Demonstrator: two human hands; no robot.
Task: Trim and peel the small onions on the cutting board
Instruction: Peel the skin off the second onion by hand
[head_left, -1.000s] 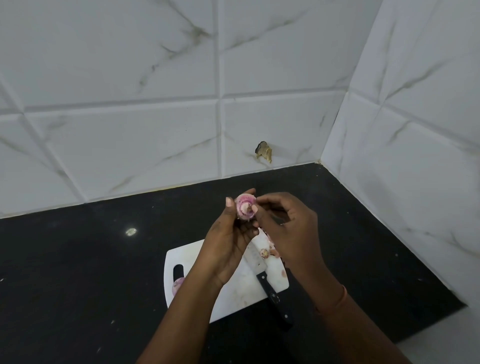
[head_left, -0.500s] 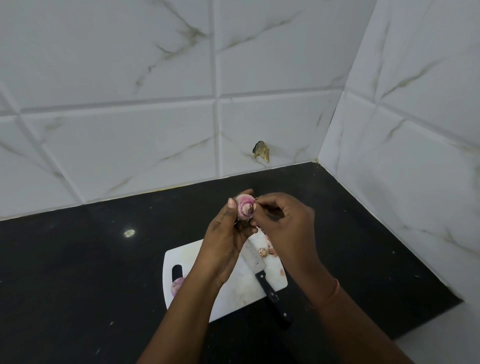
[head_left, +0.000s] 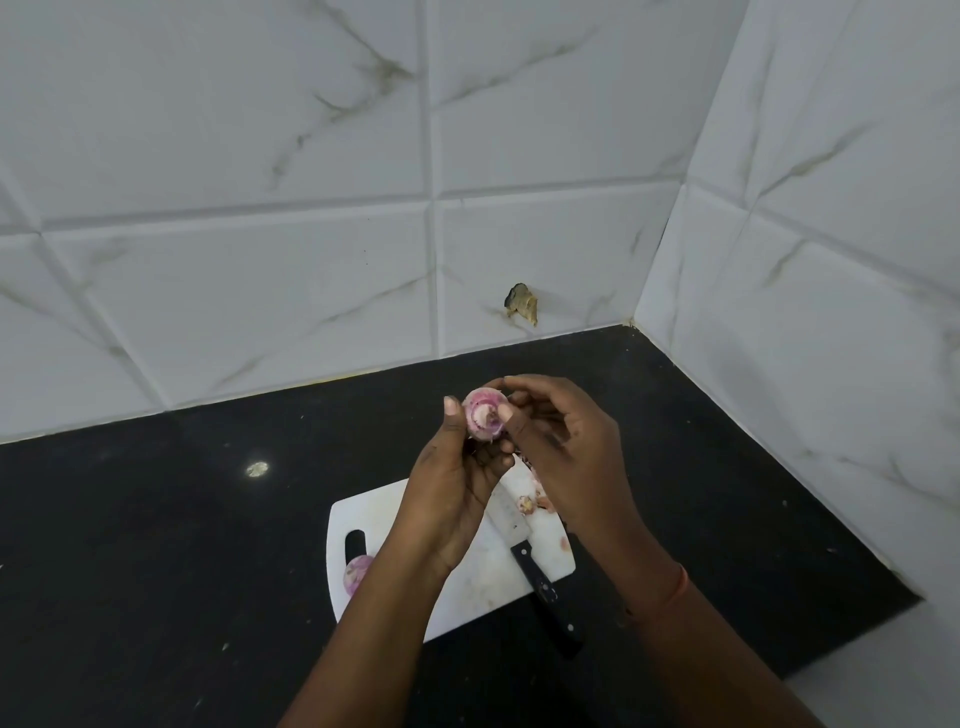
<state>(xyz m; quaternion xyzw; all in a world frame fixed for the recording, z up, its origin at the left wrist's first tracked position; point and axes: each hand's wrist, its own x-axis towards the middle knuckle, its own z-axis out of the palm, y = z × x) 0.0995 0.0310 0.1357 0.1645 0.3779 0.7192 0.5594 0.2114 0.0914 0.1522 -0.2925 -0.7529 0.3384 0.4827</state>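
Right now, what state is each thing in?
held onion: raised above the board, trimmed end showing
left hand: grips the onion
right hand: fingertips pinch at the onion
knife: lying on the board, unheld
cutting board: flat on the counter
second onion: resting on the board

White marble-veined wall tiles (head_left: 322, 291) meet black countertop (head_left: 130, 545)
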